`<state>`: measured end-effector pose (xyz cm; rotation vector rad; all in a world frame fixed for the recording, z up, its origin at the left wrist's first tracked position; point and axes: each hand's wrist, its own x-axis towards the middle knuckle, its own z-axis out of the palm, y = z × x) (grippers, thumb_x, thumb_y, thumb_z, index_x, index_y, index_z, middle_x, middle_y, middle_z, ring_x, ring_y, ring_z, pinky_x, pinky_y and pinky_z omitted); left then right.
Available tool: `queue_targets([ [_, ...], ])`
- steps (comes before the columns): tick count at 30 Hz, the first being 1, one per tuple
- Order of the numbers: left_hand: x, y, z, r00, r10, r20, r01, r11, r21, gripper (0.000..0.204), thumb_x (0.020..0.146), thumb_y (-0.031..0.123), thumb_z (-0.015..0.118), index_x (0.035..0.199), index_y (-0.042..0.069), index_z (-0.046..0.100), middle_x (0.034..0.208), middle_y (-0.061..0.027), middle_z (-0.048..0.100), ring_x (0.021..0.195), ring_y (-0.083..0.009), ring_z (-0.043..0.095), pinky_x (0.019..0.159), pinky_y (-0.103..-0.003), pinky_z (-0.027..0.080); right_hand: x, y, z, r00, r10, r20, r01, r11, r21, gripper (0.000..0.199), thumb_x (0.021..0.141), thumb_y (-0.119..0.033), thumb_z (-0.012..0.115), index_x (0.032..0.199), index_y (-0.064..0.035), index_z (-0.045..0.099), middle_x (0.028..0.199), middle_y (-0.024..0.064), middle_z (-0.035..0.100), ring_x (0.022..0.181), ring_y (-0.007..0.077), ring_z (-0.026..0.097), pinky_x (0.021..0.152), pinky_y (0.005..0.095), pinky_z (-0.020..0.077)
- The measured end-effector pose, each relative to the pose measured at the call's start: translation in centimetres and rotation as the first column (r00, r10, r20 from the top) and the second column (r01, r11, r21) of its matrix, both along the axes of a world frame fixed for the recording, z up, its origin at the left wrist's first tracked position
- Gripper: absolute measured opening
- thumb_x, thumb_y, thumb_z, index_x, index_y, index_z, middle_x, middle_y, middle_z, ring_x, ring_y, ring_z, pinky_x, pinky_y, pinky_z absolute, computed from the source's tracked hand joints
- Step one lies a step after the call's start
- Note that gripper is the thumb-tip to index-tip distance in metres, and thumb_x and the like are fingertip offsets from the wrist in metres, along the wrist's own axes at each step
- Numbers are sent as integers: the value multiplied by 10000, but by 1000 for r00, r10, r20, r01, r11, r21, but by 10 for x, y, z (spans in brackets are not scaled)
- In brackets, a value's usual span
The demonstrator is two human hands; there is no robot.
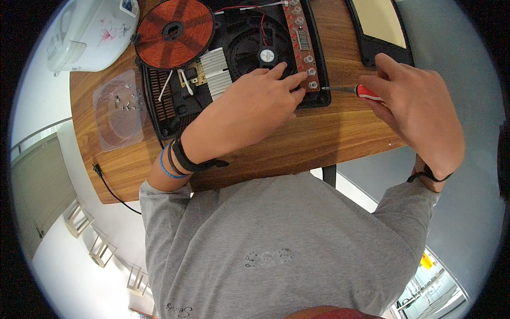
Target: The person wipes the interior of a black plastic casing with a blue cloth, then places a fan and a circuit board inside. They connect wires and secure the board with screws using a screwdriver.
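An opened induction cooker point(316, 101) lies on the table, its black housing showing the inside. My left hand point(244, 114) reaches across it, fingers spread, with fingertips resting by the black fan point(267, 55) and on the lower end of the narrow control board point(303, 45). In my right hand point(411, 101) is a screwdriver point(367, 93) with a red and white handle, held nearly level. Its shaft points left, and the tip reaches the housing's corner beside the board. Whether a screw sits on the tip is too small to tell.
A round copper coil point(174, 33) rests at the cooker's upper left, near a silver heat sink point(217, 74). Several small screws lie on a clear plastic tray point(119, 114) at left. A white container point(93, 34), a black panel point(381, 29) and a cable plug point(97, 169) are around.
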<state>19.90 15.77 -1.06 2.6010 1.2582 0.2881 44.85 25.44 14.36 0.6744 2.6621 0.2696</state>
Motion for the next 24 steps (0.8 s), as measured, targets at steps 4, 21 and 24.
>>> queue_targets([
  [4, 2, 0, -1, 999, 9, -31, -9, 1000, -5, 495, 1077, 302, 724, 1489, 29, 690, 1671, -155, 595, 1475, -400, 625, 1182, -491, 572, -2, 2, -5, 1000, 15, 4, -15, 1000, -3, 339, 896, -180, 883, 1219, -92, 831, 1066, 56, 688, 956, 253, 780, 775, 413, 632],
  [21, 1, 2, -1, 999, 17, -39, -17, 1000, 5, 467, 1093, 318, 705, 1470, 42, 706, 1656, -138, 613, 1445, -380, 654, 1155, -476, 586, -4, 2, -13, 999, 11, 40, -11, 1000, 8, 367, 888, -203, 896, 1238, -108, 837, 1095, 43, 691, 1004, 235, 775, 823, 402, 641],
  [24, 1, 3, -2, 999, 12, -49, -12, 1000, -2, 461, 1097, 316, 701, 1465, 38, 707, 1651, -140, 617, 1437, -378, 660, 1148, -476, 590, -6, 2, -14, 998, 13, 59, -14, 1000, 24, 362, 890, -212, 895, 1234, -117, 835, 1097, 40, 688, 1000, 234, 773, 822, 401, 641],
])
